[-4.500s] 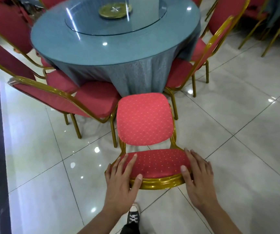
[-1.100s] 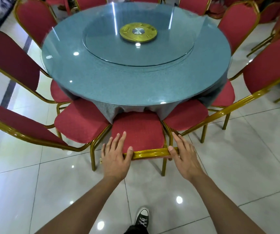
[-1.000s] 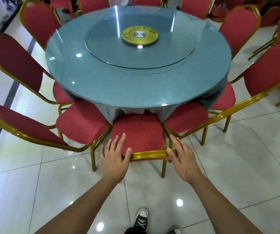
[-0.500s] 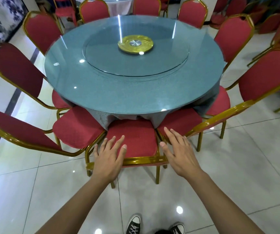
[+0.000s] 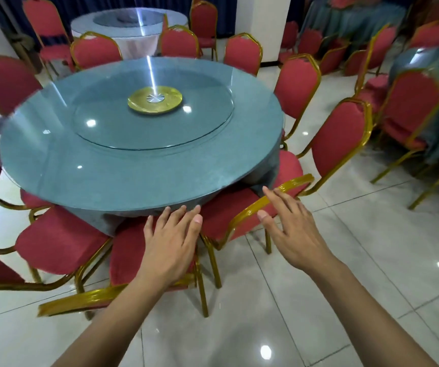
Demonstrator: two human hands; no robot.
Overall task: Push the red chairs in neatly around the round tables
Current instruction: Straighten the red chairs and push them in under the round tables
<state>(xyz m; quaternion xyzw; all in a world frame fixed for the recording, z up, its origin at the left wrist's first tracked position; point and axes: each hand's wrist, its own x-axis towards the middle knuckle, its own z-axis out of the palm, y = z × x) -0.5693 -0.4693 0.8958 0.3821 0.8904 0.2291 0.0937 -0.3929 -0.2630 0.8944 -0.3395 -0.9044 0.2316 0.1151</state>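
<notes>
Nearest, the pushed-in chair [image 5: 133,258] sits directly below the left hand [image 5: 169,245], its red seat tucked under the near edge of the round table [image 5: 123,170] and its gold back rail running low across the near left. The left hand is released, fingers straight and together, spread flat over that seat; whether it touches the seat cannot be told. The right hand [image 5: 292,231] is also released, fingers loosely extended, hovering at the gold back rail of the next chair [image 5: 229,215] to the right; contact with the rail cannot be told. That chair's seat also reaches under the table edge.

More red chairs with gold frames ring the table on the left, the right and the far side, their seats pointing inward. The table wears a grey-blue cloth under a glass top, with a round glass turntable [image 5: 152,112] on a gold hub [image 5: 155,99] at its centre.

The floor [image 5: 319,300] is glossy pale tile with thin grout lines and bright light reflections. Farther back stands a second round table [image 5: 128,25] with a light cloth, and at the far right more covered tables with red chairs crowded around them. A white pillar [image 5: 263,27] rises behind. No readable writing shows.
</notes>
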